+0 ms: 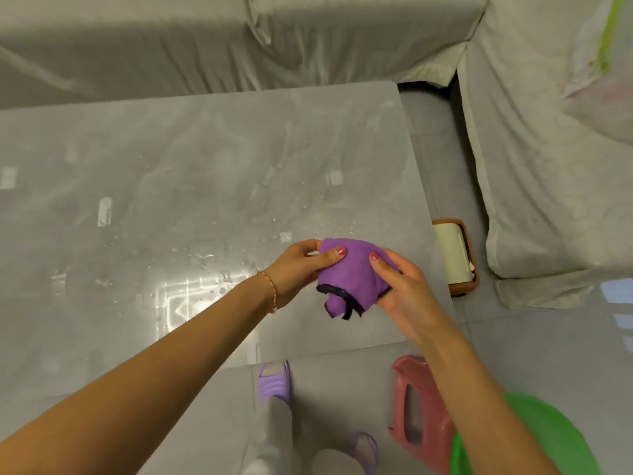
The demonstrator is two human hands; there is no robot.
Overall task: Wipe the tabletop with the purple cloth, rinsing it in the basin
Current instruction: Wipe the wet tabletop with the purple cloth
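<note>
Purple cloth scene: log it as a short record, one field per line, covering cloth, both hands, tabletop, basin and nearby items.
cloth: purple cloth, bunched, held above the table's near right corner
left hand: left hand grips the cloth's left side
right hand: right hand grips its right side
tabletop: grey tabletop, glossy, with water droplets
basin: green basin on the floor, lower right, partly cut off
nearby: pink stool beside the basin

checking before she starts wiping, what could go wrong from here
1. The cloth is bunched between both hands, so it may wipe only a narrow strip unless spread out.
2. Droplets sit on the table near its right edge; wiping that way could push water onto the floor.
</note>
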